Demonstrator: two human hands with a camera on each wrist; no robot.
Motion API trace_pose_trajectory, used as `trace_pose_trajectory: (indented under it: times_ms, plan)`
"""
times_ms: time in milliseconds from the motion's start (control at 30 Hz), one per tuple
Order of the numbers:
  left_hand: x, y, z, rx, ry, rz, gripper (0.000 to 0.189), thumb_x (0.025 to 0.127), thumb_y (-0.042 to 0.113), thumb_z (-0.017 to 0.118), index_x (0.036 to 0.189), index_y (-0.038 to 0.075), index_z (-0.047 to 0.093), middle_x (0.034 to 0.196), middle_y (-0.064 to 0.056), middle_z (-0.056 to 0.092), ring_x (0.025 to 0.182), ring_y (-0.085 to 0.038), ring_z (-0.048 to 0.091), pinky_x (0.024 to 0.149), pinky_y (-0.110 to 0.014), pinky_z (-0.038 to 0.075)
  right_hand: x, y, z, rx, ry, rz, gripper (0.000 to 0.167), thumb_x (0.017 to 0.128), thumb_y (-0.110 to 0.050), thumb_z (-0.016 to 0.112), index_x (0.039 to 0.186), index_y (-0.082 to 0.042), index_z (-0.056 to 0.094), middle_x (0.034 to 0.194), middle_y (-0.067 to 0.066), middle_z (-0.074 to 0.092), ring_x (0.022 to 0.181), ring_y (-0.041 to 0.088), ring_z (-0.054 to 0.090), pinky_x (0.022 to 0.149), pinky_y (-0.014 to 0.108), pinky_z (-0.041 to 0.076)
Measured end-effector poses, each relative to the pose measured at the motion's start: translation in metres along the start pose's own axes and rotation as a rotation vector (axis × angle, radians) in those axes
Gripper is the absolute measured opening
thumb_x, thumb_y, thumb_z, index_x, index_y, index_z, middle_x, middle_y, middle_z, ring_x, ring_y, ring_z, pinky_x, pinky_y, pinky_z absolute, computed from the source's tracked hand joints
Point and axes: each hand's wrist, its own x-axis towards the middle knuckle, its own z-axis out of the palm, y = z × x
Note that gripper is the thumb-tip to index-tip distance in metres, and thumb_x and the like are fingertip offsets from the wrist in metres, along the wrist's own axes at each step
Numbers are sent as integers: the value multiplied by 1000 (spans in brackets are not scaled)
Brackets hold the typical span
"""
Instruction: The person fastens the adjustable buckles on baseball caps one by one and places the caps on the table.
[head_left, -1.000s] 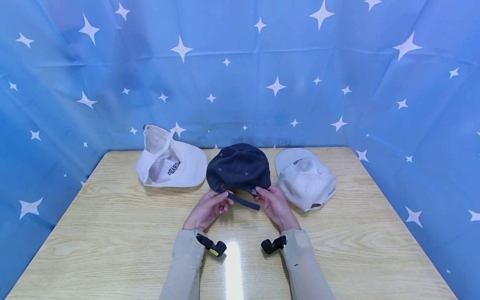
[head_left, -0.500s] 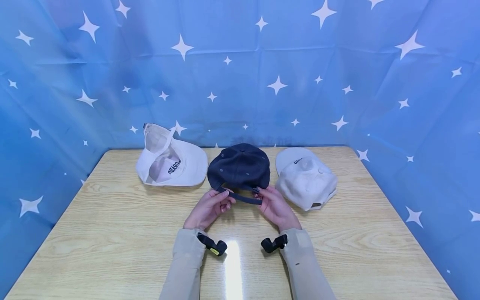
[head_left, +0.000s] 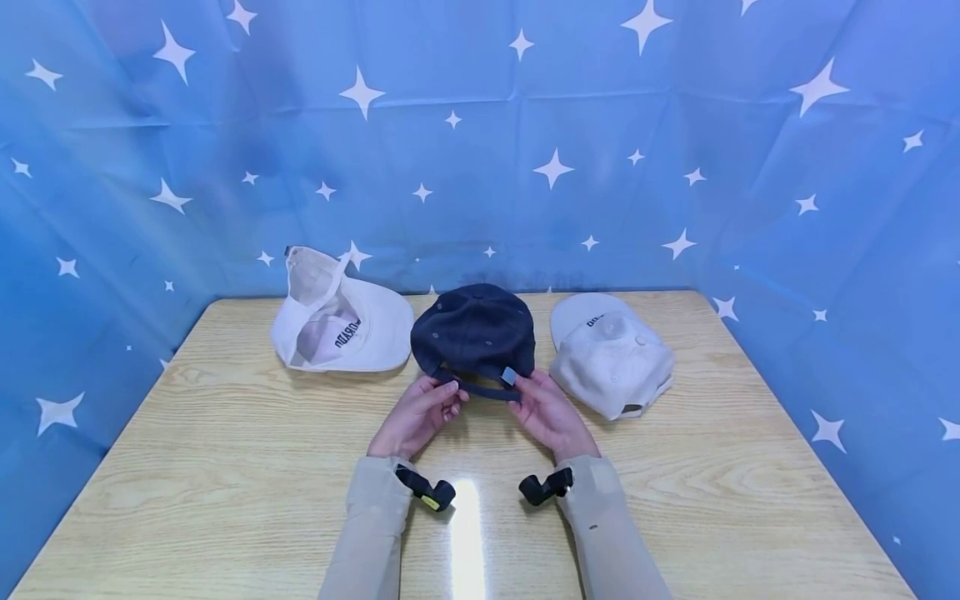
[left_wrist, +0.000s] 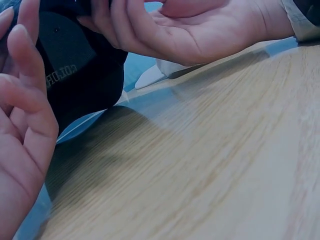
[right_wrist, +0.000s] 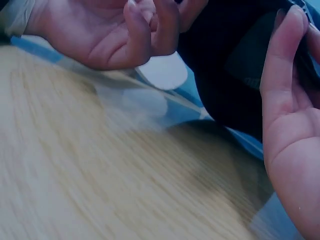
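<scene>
A navy baseball cap (head_left: 474,329) is held up at the back middle of the table, its rear opening toward me. My left hand (head_left: 422,412) pinches the left part of the cap's back strap (head_left: 483,391) between thumb and fingers. On the other side my right hand (head_left: 551,410) grips the cap's edge beside a shiny metal buckle (head_left: 509,377), and the strap's end reaches its fingers. Whether the strap passes through the buckle is hidden. In the left wrist view, lettering shows inside the dark cap (left_wrist: 75,75).
A white cap (head_left: 375,329) lies tipped on its side at the left, its inside showing. Another white cap (head_left: 615,367) sits crown up at the right, close to my right hand. Behind the wooden table (head_left: 225,467) hangs a blue curtain (head_left: 480,167) with white stars.
The strap's free end, loose below the buckle at first, has risen to my right fingers. The buckle has turned so that it catches the light. The navy cap has shifted slightly left.
</scene>
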Motion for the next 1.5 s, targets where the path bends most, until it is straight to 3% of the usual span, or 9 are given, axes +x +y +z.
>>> trace_pose_trajectory:
  times_ms: [167,467,633,967,1067,1233,1500]
  plan:
    - [0,1,2,-31,15,11,12,93,6,45,86,10,54,81,-4,64,66,-12,52,59,-20,42,1,3,3,59,3,-41,11,91,-1,46,92,-4,56,90,5,62,76,11,60,66,20,49]
    - [0,1,2,-92,63,15,8,92,6,47,95,14,46,84,-6,63,71,-12,56,65,-22,46,5,5,3,156,69,-120,24,94,2,35,90,-3,58,86,6,65,74,11,62,68,19,49]
    - [0,1,1,-104,66,15,9,91,7,48,96,14,45,87,-6,63,76,-14,58,69,-24,47,6,5,3,132,83,-122,23,94,3,36,88,-4,57,84,7,63,75,13,61,69,19,49]
    - [2,3,1,-134,154,28,10,89,12,54,96,14,46,89,-7,64,78,-17,58,70,-26,46,8,5,7,56,142,-101,16,92,3,41,95,-5,54,88,7,62,79,14,61,73,20,49]
    - [4,2,2,-153,142,48,10,90,12,53,98,13,46,90,-7,64,77,-16,58,68,-25,47,8,6,8,37,154,-105,15,91,3,43,95,-6,55,89,7,62,80,14,60,74,21,49]
    - [8,-3,8,-163,83,82,12,91,7,48,103,9,50,84,-8,63,62,-11,54,56,-20,44,9,7,10,18,183,-98,14,90,3,46,96,-7,55,89,7,62,82,15,60,76,22,48]
    - [13,-13,20,-57,14,68,17,92,4,46,108,5,52,84,-6,63,60,-9,49,53,-18,40,10,11,10,-1,178,-93,14,91,3,45,100,-5,52,91,8,61,83,14,60,78,23,48]
